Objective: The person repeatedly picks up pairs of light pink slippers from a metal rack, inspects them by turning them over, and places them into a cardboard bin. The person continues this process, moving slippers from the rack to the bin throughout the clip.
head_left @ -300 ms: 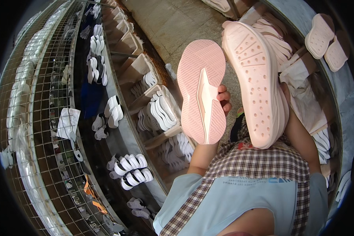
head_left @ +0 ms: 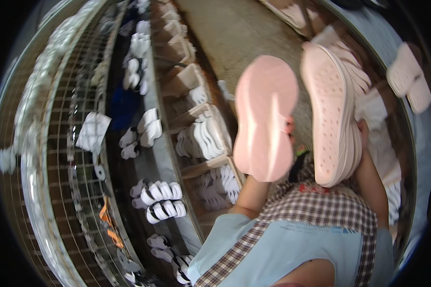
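Two pale pink shoe soles are held up side by side in front of my apron. The left shoe sole point(head_left: 266, 119) turns its tread toward me, with a long groove along the middle, blurred here. My left hand point(head_left: 290, 129) grips it from behind, fingertips curling round its right edge. The right shoe sole point(head_left: 326, 119) shows its inner face, dotted with small holes. At least one more sole seems layered along its right side. My right hand point(head_left: 362, 133) holds these by the right edge; most of its fingers are hidden behind them.
To the left, bins point(head_left: 203, 162) hold white soles, beside a ledge with soles in pairs point(head_left: 162, 193). A wire mesh rack point(head_left: 57, 143) stands farther left. At right are more pink soles point(head_left: 352, 71) and a pale pair point(head_left: 409, 76) on a blue-grey surface.
Both soles now appear farther right in the picture, and the surroundings have shifted too. The right sole has turned a little and looks narrower. Both hands keep their hold.
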`<state>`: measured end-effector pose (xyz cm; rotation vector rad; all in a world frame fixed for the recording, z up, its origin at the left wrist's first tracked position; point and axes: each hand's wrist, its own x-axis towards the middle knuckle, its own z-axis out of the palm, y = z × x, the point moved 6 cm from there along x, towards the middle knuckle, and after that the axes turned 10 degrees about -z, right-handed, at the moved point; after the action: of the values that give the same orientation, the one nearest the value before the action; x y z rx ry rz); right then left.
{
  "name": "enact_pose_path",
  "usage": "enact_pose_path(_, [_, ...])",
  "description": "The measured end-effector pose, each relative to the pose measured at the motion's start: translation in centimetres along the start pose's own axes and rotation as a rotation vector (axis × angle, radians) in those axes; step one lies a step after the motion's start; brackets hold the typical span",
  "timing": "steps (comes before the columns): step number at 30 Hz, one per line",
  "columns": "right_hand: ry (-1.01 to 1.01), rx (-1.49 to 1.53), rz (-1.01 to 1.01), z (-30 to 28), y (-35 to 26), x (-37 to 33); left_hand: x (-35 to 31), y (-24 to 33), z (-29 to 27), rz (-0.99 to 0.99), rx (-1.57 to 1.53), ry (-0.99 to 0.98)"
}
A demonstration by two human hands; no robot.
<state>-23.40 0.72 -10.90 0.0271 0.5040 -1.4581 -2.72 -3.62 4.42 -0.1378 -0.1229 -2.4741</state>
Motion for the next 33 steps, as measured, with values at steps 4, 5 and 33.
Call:
enact_pose_path(4, [-0.169, 0.042, 0.035, 6.2, 0.6, -1.5, 0.0, 1.7, 0.4, 0.024, 0.641, 0.572])
enact_pose_path(5, [-0.183, 0.026, 0.023, 6.6, 1.0, -1.3, -0.1, 2.0, 0.2, 0.019, 0.781, 0.722])
enact_pose_path(33, [-0.076, 0.043, 0.360, 1.6, 0.6, 0.1, -0.4, -0.5, -4.4, 0.273, 0.297, 0.812])
